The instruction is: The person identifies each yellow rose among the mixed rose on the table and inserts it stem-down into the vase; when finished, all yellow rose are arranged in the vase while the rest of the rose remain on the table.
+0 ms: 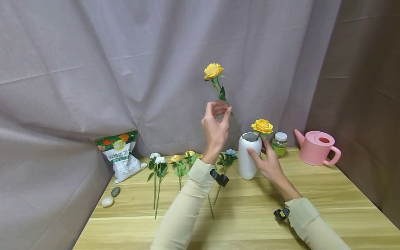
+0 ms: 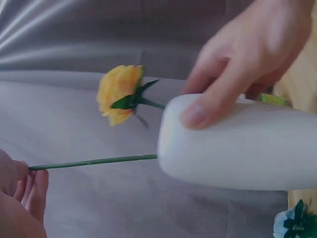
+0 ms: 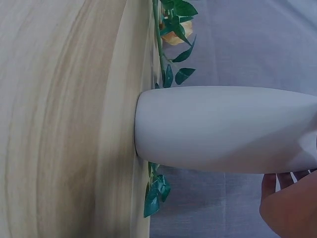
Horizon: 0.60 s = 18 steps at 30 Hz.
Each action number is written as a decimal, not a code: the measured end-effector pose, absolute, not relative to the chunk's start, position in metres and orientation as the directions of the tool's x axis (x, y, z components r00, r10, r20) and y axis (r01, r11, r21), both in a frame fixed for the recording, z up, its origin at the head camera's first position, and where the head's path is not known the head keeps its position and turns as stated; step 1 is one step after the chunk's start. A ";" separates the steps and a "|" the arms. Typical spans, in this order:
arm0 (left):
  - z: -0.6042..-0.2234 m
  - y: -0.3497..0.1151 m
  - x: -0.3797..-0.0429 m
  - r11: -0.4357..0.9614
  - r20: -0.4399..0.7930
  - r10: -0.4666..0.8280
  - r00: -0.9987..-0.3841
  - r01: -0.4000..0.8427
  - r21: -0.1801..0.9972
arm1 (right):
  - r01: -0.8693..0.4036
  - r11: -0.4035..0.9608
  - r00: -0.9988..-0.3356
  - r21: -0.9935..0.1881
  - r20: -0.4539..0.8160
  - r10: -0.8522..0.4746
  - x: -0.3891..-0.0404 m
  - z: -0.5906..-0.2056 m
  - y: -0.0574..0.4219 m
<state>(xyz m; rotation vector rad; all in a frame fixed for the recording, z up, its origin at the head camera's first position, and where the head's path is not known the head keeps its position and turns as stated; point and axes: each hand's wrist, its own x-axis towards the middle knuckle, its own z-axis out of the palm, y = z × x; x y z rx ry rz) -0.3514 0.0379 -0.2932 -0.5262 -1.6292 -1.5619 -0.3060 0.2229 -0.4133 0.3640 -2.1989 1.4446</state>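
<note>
My left hand (image 1: 216, 130) pinches the stem of a yellow rose (image 1: 213, 71) between thumb and fingers. The bloom rises above the hand, and the green stem (image 2: 94, 162) slants down to the mouth of a white vase (image 1: 247, 161). How deep its end reaches is hidden by the vase wall. Another yellow rose (image 1: 262, 126) stands in the vase, leaning right. Around the upper part of the upright vase, my right hand (image 1: 271, 166) grips with the thumb in front. Its fingers are partly hidden behind the vase.
White flowers (image 1: 160, 160), yellow flowers (image 1: 176, 158) and a blue flower (image 1: 231, 152) lie left of the vase. A lidded jar (image 1: 279, 144) and pink watering can (image 1: 315, 149) stand to the right. Farther left are a bag (image 1: 123, 158), a grey stone (image 1: 115, 191) and a white stone (image 1: 107, 201).
</note>
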 end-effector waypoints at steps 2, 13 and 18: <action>-0.295 0.042 -0.351 0.150 0.780 -0.222 -0.585 0.770 0.620 | -0.466 0.409 -0.850 -0.785 0.526 0.040 -0.306 -0.413 0.222; -0.309 0.057 -0.353 0.268 0.785 -0.085 -0.613 0.745 0.611 | -0.488 0.394 -0.841 -0.779 0.540 0.028 -0.306 -0.412 0.223; -0.332 0.064 -0.356 0.330 0.745 0.023 -0.666 0.709 0.624 | -0.479 0.395 -0.848 -0.784 0.530 0.025 -0.304 -0.412 0.222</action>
